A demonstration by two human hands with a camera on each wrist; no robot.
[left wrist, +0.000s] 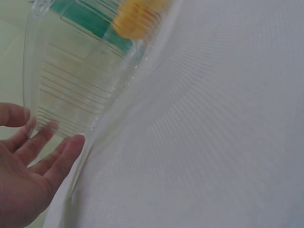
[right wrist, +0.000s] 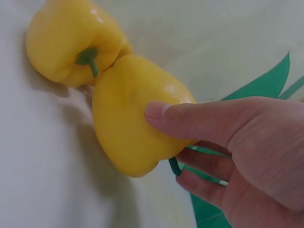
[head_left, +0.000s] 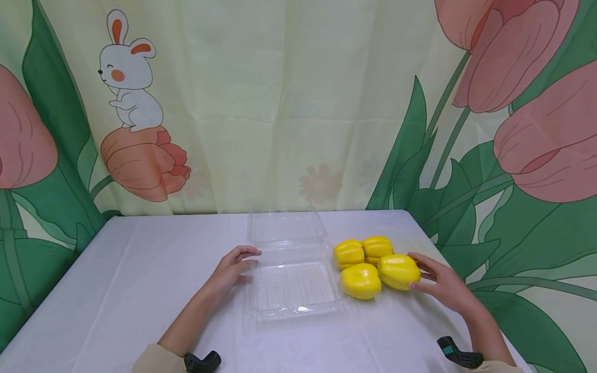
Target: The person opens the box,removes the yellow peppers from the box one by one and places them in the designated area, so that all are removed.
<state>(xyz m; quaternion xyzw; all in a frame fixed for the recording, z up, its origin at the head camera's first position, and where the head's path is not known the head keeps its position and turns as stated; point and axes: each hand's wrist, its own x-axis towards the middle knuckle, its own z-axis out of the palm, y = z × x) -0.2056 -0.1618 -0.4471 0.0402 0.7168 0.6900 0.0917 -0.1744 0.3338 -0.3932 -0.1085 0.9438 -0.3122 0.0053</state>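
Note:
A clear plastic clamshell container lies unfolded on the table, its lid at the far side. My left hand rests at the container's left edge, fingers loosely bent and spread; the left wrist view shows the fingertips against the plastic wall. With the right hand I grip the right end of a yellow bell pepper. In the right wrist view the thumb presses its side, and the other fingers are partly hidden by its green-stemmed end.
Beside the container's right wall sit three more yellow bell peppers, one in front and two behind. A white cloth covers the table. Behind it hangs a curtain printed with tulips and a rabbit.

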